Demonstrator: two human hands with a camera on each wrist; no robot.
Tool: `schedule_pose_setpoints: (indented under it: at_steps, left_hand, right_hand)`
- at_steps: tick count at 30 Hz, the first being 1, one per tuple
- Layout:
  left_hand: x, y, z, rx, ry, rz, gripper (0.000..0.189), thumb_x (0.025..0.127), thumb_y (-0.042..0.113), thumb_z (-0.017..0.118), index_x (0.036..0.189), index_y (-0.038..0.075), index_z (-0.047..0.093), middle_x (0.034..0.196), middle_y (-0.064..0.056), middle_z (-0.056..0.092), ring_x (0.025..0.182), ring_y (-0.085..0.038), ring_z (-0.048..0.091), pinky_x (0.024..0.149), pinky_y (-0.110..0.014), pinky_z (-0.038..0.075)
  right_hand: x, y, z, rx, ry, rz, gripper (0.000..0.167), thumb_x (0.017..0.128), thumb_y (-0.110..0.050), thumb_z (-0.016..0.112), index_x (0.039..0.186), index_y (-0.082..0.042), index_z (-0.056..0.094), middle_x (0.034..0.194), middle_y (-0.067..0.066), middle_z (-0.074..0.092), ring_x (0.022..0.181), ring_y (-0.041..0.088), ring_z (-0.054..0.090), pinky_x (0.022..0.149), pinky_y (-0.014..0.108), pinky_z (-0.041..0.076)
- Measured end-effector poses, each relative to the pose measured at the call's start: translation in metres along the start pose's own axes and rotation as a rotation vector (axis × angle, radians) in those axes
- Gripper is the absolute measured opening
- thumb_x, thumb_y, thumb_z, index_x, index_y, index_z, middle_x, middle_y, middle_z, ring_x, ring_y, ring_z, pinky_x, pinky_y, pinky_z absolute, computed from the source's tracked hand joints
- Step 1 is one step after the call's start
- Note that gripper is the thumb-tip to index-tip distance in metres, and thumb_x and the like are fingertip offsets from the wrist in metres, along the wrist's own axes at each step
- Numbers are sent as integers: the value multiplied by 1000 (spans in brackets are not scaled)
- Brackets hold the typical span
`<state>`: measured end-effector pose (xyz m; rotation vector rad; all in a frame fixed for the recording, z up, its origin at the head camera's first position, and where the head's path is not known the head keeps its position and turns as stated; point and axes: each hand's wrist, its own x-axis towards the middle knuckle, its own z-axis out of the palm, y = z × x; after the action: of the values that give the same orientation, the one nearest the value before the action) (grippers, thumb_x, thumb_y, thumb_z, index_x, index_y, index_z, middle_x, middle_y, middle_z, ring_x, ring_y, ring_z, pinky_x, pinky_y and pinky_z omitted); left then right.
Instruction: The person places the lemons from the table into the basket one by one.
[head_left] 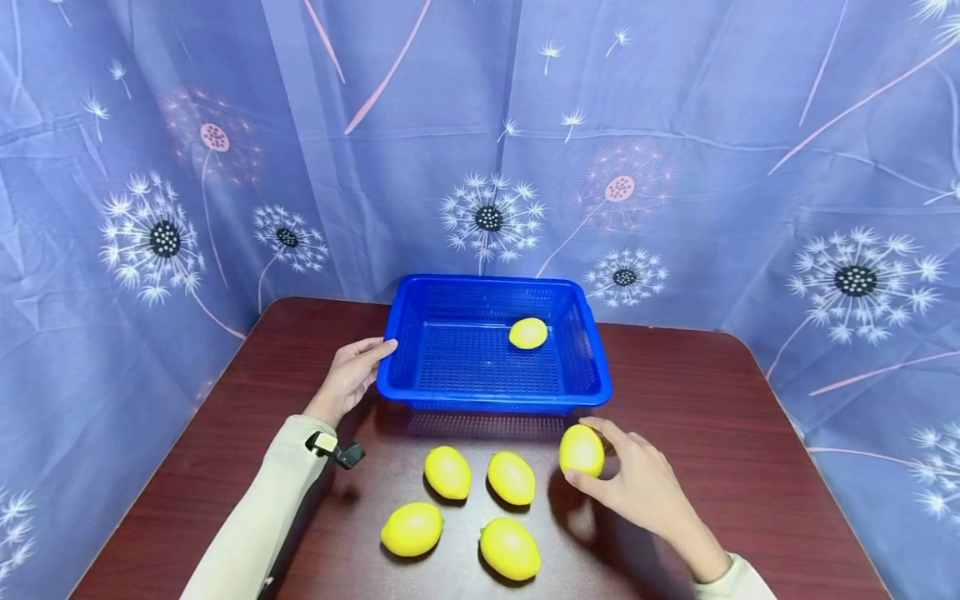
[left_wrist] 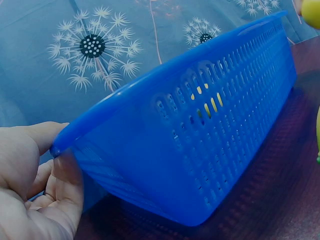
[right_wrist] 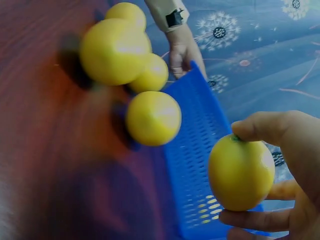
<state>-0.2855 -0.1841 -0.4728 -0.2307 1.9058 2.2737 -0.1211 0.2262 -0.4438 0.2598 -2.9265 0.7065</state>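
Observation:
A blue plastic basket [head_left: 487, 400] with slotted walls stands at the back of the table, and one lemon [head_left: 528, 333] lies inside it toward the right. My left hand [head_left: 351, 377] grips the basket's left rim, thumb on top and fingers beneath, as the left wrist view shows. Between thumb and fingers my right hand [head_left: 637, 479] holds another lemon [head_left: 582, 451], in front of the basket's right corner. In the right wrist view that lemon [right_wrist: 241, 172] is pinched at its two ends.
Several lemons lie on the dark red wooden table [head_left: 675, 375] in front of the basket, among them a front-left lemon [head_left: 412, 529] and a front-right lemon [head_left: 510, 548]. A blue dandelion-print curtain [head_left: 390, 192] hangs close behind the basket and along both sides.

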Motion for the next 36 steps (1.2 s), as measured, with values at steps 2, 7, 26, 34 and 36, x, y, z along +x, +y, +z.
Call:
schedule_pose_setpoints:
  at_steps: [2,7,26,34,36]
  left_hand:
    - [-1,0,0,-1,-3,-1,42,98,21,72,131,-2,58,86,9,67,76,-4,61,70,-18,56]
    - [-1,1,1,4,-5,-5,47,98,21,73,134,-3,57,87,9,67,75,-4,61,70,-18,56]
    - [0,0,-1,22,-12,-9,55,99,22,71,142,-5,51,95,8,69,85,-5,65,77,-19,57]
    - [1,-1,-3,25,-11,-13,58,98,23,72,143,-5,50,97,7,68,86,-5,65,79,-19,58]
    - [1,-1,-3,23,-11,-12,57,98,23,72,143,-5,51,97,6,68,85,-5,64,78,-19,58]
  right_hand:
    - [4,0,-9,-9,10,-46,72,78,-59,82,136,-23,61,92,-7,66,83,15,56,66,34,45]
    - [21,2,-31,25,17,-170,68,80,-51,84,137,-22,60,111,-2,71,86,15,61,72,37,50]
    - [112,8,-79,5,-188,-425,68,80,-37,84,141,-19,58,113,-4,70,87,10,61,70,32,50]
    - [156,7,-81,51,-350,-518,71,79,-35,86,142,-21,58,106,-4,65,83,14,56,65,31,49]
    - [166,6,-80,66,-384,-542,70,79,-33,87,142,-21,58,109,-3,65,91,15,56,65,31,50]
